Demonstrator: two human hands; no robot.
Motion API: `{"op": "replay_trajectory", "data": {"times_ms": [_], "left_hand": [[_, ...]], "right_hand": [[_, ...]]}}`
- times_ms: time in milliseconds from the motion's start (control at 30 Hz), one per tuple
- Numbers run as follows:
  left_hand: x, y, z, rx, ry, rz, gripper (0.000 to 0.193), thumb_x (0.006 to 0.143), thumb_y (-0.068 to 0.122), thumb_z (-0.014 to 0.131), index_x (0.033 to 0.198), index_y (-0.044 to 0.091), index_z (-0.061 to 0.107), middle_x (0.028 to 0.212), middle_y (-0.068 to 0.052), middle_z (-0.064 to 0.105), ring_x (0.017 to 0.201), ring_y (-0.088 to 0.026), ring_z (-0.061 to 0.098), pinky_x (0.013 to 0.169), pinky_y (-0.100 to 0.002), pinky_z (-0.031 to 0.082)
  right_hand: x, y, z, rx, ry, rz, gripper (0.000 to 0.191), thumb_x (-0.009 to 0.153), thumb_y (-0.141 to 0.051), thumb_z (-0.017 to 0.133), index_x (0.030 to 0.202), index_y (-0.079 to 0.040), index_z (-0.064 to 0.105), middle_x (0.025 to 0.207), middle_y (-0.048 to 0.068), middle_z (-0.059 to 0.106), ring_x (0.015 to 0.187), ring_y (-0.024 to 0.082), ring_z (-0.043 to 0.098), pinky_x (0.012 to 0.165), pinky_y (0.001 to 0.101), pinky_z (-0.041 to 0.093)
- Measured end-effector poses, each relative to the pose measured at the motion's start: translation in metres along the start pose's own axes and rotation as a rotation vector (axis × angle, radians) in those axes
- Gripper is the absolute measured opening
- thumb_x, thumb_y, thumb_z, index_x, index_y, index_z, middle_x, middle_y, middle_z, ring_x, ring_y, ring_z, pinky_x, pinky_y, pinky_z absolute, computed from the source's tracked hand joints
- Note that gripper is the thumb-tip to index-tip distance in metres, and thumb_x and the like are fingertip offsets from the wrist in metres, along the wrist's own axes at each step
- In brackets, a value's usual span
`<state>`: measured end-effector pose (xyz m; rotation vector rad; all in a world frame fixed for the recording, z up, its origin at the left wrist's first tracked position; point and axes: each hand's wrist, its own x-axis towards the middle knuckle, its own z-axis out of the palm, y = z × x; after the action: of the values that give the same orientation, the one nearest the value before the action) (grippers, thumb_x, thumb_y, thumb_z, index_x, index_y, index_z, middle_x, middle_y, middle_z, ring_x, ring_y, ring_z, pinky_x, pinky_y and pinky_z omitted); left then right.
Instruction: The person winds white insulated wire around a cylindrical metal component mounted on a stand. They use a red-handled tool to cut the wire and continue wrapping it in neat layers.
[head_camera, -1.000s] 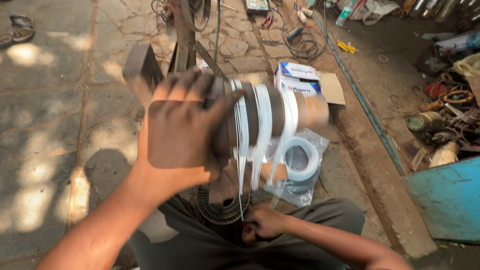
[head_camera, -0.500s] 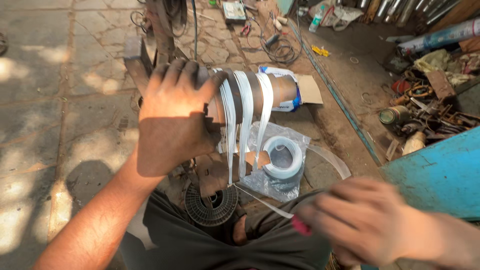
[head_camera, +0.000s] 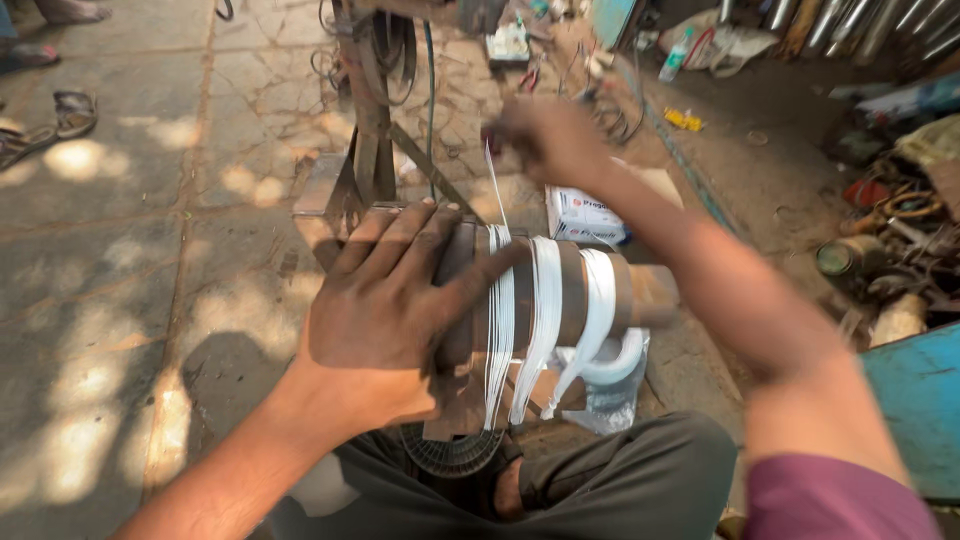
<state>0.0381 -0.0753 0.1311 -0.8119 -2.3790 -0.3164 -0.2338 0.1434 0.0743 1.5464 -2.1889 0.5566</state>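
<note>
Two hands, left hand (head_camera: 385, 305), right hand (head_camera: 545, 135), one brown cylinder (head_camera: 580, 290), one tape roll (head_camera: 615, 362), one white box (head_camera: 585, 215), two sandals (head_camera: 50, 125)

core (head_camera: 570, 290): dull brown, looks like metal to us
tape (head_camera: 545, 300): white, smooth, slightly glossy
floor (head_camera: 150, 230): rough cracked stone, we'd say
box (head_camera: 585, 215): matt white cardboard

R hand (head_camera: 548, 140) swung up from lap, pulling white tape (head_camera: 494, 190) taut above cylinder (head_camera: 560, 290).
</note>
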Motion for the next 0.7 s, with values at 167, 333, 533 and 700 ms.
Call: {"op": "replay_trajectory", "data": {"times_ms": [167, 333, 533, 700], "left_hand": [[-0.012, -0.005, 0.005, 0.016, 0.021, 0.042, 0.102, 0.046, 0.052, 0.08, 0.143, 0.027, 0.059, 0.131, -0.028, 0.061, 0.127, -0.042, 0.057, 0.111, -0.058, 0.039], [-0.001, -0.024, 0.011, 0.125, 0.031, -0.052, 0.082, 0.068, 0.033, 0.089, 0.145, 0.022, 0.062, 0.133, -0.029, 0.061, 0.129, -0.044, 0.058, 0.111, -0.056, 0.043], [0.019, -0.024, 0.022, 0.226, 0.02, -0.129, 0.095, 0.046, 0.031, 0.086, 0.139, 0.021, 0.066, 0.13, -0.029, 0.064, 0.125, -0.043, 0.058, 0.106, -0.056, 0.043], [0.022, -0.011, 0.029, 0.29, 0.059, -0.163, 0.08, 0.062, 0.029, 0.088, 0.139, 0.02, 0.069, 0.13, -0.029, 0.064, 0.125, -0.043, 0.06, 0.11, -0.057, 0.043]], "right_hand": [[-0.173, -0.038, 0.2, 0.179, -0.504, 0.466, 0.031, 0.073, 0.003, 0.061, 0.1, -0.006, 0.073, 0.089, 0.012, 0.069, 0.084, 0.033, 0.069, 0.069, 0.0445, 0.053], [-0.288, -0.174, 0.234, 0.539, -0.571, 0.545, 0.025, 0.072, 0.0, 0.062, 0.094, -0.004, 0.074, 0.087, 0.013, 0.071, 0.082, 0.034, 0.07, 0.068, 0.0445, 0.054], [-0.261, -0.212, 0.076, 0.78, -0.458, 0.545, 0.028, 0.073, 0.001, 0.061, 0.097, -0.004, 0.072, 0.089, 0.012, 0.072, 0.078, 0.032, 0.072, 0.063, 0.0434, 0.055], [-0.23, -0.268, 0.002, 0.811, -0.542, 0.213, 0.012, 0.089, -0.006, 0.067, 0.101, -0.005, 0.066, 0.089, 0.013, 0.066, 0.084, 0.036, 0.066, 0.068, 0.0451, 0.05]]}}
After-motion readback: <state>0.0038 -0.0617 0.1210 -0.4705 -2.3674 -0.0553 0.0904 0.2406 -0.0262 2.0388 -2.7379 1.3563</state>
